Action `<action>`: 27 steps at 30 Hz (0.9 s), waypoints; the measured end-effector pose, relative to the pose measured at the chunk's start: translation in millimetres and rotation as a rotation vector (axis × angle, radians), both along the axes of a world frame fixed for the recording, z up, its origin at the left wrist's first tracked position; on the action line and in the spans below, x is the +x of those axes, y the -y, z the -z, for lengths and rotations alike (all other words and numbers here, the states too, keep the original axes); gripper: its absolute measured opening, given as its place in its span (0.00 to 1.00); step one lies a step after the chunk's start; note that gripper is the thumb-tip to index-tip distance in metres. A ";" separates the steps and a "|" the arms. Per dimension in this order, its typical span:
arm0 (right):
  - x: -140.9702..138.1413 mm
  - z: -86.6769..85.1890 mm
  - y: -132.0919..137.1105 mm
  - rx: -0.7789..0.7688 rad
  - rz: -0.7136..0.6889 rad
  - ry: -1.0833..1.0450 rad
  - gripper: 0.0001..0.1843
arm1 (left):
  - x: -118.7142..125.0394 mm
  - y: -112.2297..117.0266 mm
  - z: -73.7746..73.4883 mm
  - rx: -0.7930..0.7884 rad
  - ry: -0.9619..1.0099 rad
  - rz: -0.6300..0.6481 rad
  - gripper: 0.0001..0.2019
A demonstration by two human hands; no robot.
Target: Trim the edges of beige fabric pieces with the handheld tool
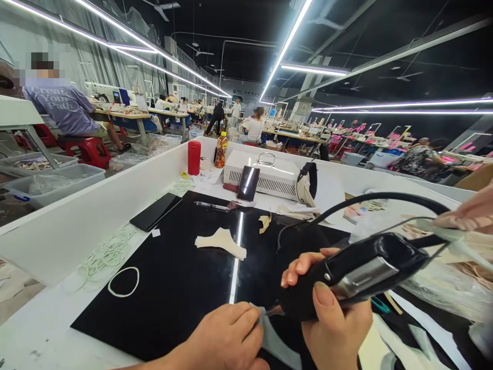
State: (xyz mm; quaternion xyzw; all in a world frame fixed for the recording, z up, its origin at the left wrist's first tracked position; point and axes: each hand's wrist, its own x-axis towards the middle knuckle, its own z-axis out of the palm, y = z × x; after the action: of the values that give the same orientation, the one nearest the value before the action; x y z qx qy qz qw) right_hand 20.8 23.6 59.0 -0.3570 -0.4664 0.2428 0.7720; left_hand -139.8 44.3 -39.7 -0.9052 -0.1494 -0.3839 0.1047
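Observation:
In my right hand (335,321) is a black corded handheld tool (365,262) with a metal lever along its side; fingers and thumb wrap round its body. Its metal tip points left and down, close to the fingers of my left hand (231,334). Those fingers are closed on the end of a thin pale-grey fabric piece (281,341), which lies over the black board (162,293). Tip and fabric are near each other; whether they touch I cannot tell. A cream fabric cutout (221,241) lies farther back on the board, with a pale elastic loop (123,281) at left.
Another person's hand (472,210) reaches in at right, near the tool's cable (377,197). A white vented box (265,172), a phone (247,182), a red container (194,158) and a drink bottle (221,149) stand at the back. White walls (96,200) border the table.

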 end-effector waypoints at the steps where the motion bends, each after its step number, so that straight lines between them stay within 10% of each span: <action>1: -0.5 2.1 -0.9 0.000 0.000 0.007 0.15 | 0.8 -0.4 0.2 0.004 0.014 -0.005 0.17; 27: 2.1 12.1 -8.8 -0.023 0.103 -0.020 0.17 | -2.1 -0.7 2.4 0.000 -0.077 0.005 0.18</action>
State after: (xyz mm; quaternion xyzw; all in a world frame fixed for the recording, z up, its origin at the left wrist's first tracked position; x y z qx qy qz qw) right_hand 22.9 32.3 46.8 -0.3870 -0.4368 0.2119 0.7839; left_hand -141.9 45.0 -42.1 -0.9196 -0.1428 -0.3491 0.1096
